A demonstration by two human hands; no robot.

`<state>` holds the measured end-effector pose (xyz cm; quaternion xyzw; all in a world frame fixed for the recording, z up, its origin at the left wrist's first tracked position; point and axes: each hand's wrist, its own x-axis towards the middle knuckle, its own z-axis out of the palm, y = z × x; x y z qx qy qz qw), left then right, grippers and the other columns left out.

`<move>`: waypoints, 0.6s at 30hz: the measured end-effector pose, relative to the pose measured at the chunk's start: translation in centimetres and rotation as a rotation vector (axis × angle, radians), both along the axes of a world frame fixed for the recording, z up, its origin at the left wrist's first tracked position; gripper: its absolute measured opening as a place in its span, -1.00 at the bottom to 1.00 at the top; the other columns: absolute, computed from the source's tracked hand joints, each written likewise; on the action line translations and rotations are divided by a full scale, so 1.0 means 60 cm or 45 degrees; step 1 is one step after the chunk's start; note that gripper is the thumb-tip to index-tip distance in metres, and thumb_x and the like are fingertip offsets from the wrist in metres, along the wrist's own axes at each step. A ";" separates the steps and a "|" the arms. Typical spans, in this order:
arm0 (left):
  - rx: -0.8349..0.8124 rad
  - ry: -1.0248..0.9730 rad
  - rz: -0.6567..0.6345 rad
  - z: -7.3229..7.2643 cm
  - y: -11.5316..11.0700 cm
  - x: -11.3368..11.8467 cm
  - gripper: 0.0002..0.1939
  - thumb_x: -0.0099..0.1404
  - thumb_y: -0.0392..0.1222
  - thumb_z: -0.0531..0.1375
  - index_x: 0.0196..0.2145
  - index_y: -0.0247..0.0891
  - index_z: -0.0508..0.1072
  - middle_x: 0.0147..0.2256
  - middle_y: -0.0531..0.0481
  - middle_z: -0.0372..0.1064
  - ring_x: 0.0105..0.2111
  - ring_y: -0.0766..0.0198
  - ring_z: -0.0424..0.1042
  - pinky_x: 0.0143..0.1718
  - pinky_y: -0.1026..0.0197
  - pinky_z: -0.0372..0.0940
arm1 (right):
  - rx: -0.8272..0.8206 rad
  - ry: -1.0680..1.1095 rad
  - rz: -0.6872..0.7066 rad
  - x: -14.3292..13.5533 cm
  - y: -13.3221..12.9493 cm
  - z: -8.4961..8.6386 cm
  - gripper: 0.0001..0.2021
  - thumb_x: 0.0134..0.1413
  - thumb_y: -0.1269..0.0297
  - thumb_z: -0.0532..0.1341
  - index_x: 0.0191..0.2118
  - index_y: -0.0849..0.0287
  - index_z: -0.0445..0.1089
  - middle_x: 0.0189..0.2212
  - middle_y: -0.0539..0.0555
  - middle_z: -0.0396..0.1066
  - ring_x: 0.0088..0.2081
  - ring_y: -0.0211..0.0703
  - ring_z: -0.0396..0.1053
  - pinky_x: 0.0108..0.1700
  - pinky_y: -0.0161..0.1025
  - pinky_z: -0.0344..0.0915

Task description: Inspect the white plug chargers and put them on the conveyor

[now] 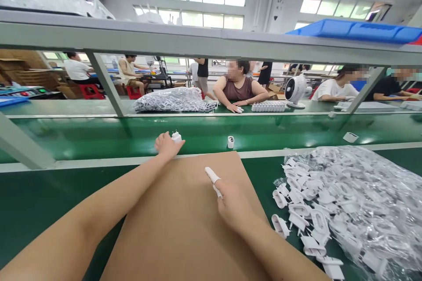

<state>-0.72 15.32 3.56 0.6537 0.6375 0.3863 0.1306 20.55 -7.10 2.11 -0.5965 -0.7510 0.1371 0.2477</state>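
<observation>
Holding a white adapter [177, 137] in the left hand [167, 145], with fingers nearly closed about one side, thumb reaching round the near side, prongs pointing up. Placing said adapter at the green belt [198, 134], just beyond the far edge of the cardboard sheet [184, 210]; cannot tell touching from hovering. Judging the step in hand as positioning or picking up at the belt; cannot settle which from a single view. Judging the next move to call for a steady, light grip, an upright adapter and, for any release, firm contact with the belt first. Noting the right hand [235, 204] above the cardboard sheet, partly open, index finger stretched forward in a white covering, with nothing visible in hold. Logging a white housing [231, 142] on the belt to the right of the adapter, well apart, and a second white piece [350, 137] farther along. Recording a heap of loose white parts [311, 210] at right, partly under clear plastic [372, 184]. Hard to make out: the adapter's lower part, partly masked by fingers and thumb; the right palm and curled fingers, turned from view; individual shapes beneath the plastic, lost in glare and cut off at the frame edge.
</observation>
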 end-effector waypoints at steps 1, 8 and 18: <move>0.024 -0.017 0.001 0.001 -0.020 0.009 -0.42 0.33 -0.16 0.32 0.19 -0.47 0.27 0.29 -0.43 0.14 0.38 -0.38 -0.05 0.36 -0.42 -0.12 | -0.048 0.033 0.026 -0.001 -0.003 0.001 -0.53 0.03 0.70 0.01 -0.09 0.18 0.51 -0.32 0.13 0.52 -0.33 -0.05 0.45 -0.35 -0.25 0.19; -0.119 -0.296 -0.756 -0.041 -0.232 0.037 -0.59 0.52 0.10 0.04 0.18 -0.07 0.40 0.19 -0.10 0.36 0.16 0.08 0.38 0.23 0.02 0.32 | -0.282 0.450 0.212 -0.002 -0.016 -0.007 -0.35 0.12 0.59 0.03 0.34 0.15 0.21 -0.11 0.17 0.58 -0.07 -0.02 0.54 -0.07 -0.17 0.36; 0.434 -0.220 -1.373 -0.062 -0.251 0.039 -0.79 0.49 -0.12 0.14 -0.07 -0.25 0.52 -0.19 -0.13 0.56 -0.13 0.17 0.47 0.06 0.07 0.34 | -0.696 1.078 0.232 -0.025 -0.004 -0.022 -0.83 0.01 0.23 0.30 -0.28 0.19 0.45 -0.36 0.04 0.52 -0.38 -0.20 0.32 -0.34 -0.28 0.19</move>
